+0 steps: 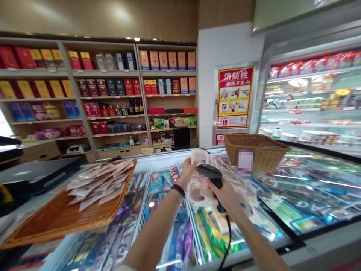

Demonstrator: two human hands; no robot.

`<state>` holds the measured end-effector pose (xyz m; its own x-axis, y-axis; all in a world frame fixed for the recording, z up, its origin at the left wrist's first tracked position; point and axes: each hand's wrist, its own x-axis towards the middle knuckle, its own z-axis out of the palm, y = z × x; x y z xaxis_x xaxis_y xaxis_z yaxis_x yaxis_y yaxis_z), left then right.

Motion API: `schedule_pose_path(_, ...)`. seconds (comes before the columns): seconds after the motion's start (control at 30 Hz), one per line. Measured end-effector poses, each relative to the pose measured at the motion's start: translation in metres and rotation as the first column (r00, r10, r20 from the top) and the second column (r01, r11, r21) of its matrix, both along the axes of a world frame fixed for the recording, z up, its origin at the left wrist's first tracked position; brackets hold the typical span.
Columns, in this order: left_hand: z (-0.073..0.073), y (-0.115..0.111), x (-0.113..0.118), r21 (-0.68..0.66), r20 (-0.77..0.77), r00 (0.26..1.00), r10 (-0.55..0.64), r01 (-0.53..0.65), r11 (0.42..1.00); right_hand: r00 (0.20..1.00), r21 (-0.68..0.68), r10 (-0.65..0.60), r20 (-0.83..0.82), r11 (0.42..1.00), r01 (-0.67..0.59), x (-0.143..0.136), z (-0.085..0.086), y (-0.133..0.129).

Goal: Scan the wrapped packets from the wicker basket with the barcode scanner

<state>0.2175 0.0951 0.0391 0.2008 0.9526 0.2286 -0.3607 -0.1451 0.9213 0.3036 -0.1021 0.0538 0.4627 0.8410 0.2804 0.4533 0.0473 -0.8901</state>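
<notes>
My left hand (pixel 188 168), with a dark beaded bracelet at the wrist, pinches the edge of a clear flat packet (pixel 199 156) that bears a small printed label. My right hand (pixel 222 192) is wrapped round the handle of a black handheld scanner (pixel 210 171); its head points left towards the packets, and a cable hangs from its grip. Beneath and beyond my hands, several similar flat packets (pixel 242 192) lie spread on the glass freezer top. More such packets (pixel 104 180) are piled in a shallow orange wicker tray (pixel 81 214) at the left.
A deep brown wicker basket (pixel 258 150) with a blurred tag stands on the freezer at the right. Packaged goods fill the freezer under the glass. A dark flat device (pixel 42 173) sits at the left. Behind are stocked shelves (pixel 113 96) and a red poster (pixel 234 97).
</notes>
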Motion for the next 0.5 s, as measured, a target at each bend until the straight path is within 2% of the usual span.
schedule_pose_path(0.07, -0.001, -0.004, 0.015, 0.002, -0.026, 0.996, -0.083, 0.084, 0.997, 0.999, -0.004, -0.03, 0.015, 1.0, 0.03, 0.006, -0.003, -0.002)
schedule_pose_path(0.13, -0.004, -0.007, 0.021, 0.002, -0.016, 0.993, -0.114, 0.115, 0.993, 0.999, -0.02, -0.037, 0.026, 0.999, 0.038, 0.009, -0.005, -0.004)
schedule_pose_path(0.23, -0.006, -0.012, 0.01, 0.072, -0.017, 0.999, -0.031, 0.033, 0.997, 0.999, -0.027, -0.018, 0.028, 0.999, 0.019, 0.006, -0.006, -0.005)
schedule_pose_path(0.33, -0.004, -0.013, -0.027, 0.171, -0.082, 0.99, 0.118, -0.103, 0.98, 1.0, -0.022, 0.013, 0.018, 1.0, -0.013, -0.004, -0.006, -0.001)
schedule_pose_path(0.5, 0.013, -0.005, -0.129, 0.281, -0.145, 0.947, 0.286, -0.238, 0.93, 0.995, -0.011, 0.097, -0.015, 0.995, -0.098, -0.034, -0.005, 0.023)
